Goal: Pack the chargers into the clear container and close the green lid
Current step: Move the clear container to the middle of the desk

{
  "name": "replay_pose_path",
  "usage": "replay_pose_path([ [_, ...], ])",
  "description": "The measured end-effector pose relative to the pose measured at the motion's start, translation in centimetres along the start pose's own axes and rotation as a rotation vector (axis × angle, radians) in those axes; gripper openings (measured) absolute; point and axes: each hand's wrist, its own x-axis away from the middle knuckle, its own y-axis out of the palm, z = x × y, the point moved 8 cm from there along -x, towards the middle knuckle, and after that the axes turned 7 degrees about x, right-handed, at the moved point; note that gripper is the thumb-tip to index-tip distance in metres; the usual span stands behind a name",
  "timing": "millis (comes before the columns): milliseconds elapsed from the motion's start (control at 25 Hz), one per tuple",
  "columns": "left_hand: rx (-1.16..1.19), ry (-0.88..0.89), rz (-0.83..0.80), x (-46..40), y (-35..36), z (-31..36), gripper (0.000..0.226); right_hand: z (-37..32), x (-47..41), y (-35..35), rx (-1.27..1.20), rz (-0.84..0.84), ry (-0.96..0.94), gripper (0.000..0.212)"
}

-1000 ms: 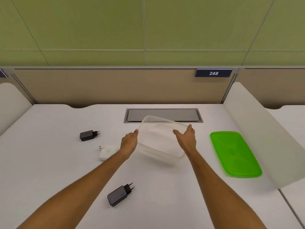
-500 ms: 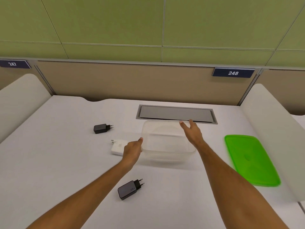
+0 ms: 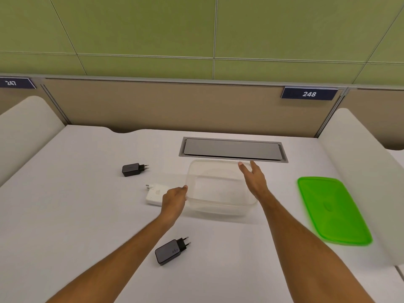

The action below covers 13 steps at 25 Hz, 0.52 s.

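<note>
The clear container [image 3: 215, 186] stands upright and empty at the middle of the white desk. My left hand [image 3: 173, 199] touches its left rim with loosely curled fingers. My right hand [image 3: 253, 179] hovers open over its right side, fingers spread. A white charger [image 3: 154, 194] lies just left of my left hand, partly hidden by it. One black charger [image 3: 132, 169] lies further back left. Another black charger [image 3: 171, 251] lies near me, beside my left forearm. The green lid [image 3: 332, 209] lies flat at the right.
A grey cable hatch [image 3: 232, 149] is set into the desk just behind the container. White side dividers [image 3: 360, 162] rise at both desk edges, the right one close to the lid. A beige back panel closes off the far side.
The container was tilted up between both hands; now it rests flat on the desk. My right hand has let go and lifted open. The view has shifted left.
</note>
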Motion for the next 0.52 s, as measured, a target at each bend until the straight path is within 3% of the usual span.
replay_pose_path([
  [80, 0.009, -0.005, -0.013, 0.0, 0.0, -0.2, 0.020, 0.2, 0.0, 0.1, -0.009, -0.001, -0.012, 0.080],
  [240, 0.021, 0.026, -0.020, 0.5, -0.2, 0.1, 0.015, 0.2, -0.3, 0.4, -0.015, -0.002, -0.052, 0.074],
  [400, -0.012, 0.025, -0.049, 0.5, -0.1, 0.2, 0.024, 0.5, -0.6, 0.5, 0.010, -0.023, -0.061, 0.070],
  [520, -0.045, 0.037, -0.028, -0.1, -1.3, 0.6, 0.029, -1.1, -0.2, -0.1, 0.211, 0.069, -0.123, 0.065],
])
